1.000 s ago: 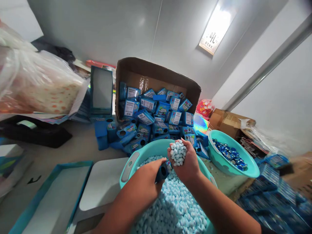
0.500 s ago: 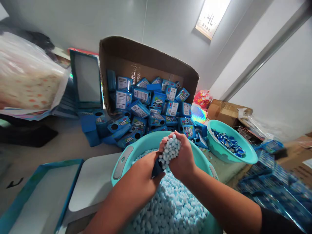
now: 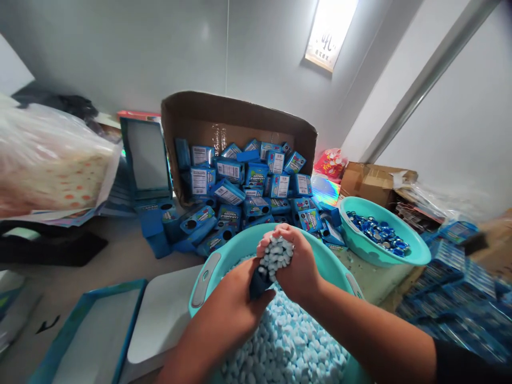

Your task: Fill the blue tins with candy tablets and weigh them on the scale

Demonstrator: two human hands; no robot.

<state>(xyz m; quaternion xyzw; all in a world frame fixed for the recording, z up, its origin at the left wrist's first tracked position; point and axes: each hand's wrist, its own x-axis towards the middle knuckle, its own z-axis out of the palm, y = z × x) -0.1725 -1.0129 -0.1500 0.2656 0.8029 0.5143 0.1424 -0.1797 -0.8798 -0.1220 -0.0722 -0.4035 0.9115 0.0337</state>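
Note:
My right hand is cupped around a heap of pale blue candies, tilted toward a small dark blue container. My left hand is closed round that container, whose mouth touches the candies. Both hands hover over a teal basin filled with the same pale blue candies. Behind the basin, many small blue boxes spill out of a cardboard carton lying on its side.
A second teal bowl with shiny blue caps stands at the right. A white board and a blue-rimmed tray lie at the left front. A plastic-wrapped bundle sits far left; brown boxes and blue packs crowd the right.
My right hand has tipped its candies down toward the container and closed in on my left hand. The camera has shifted slightly.

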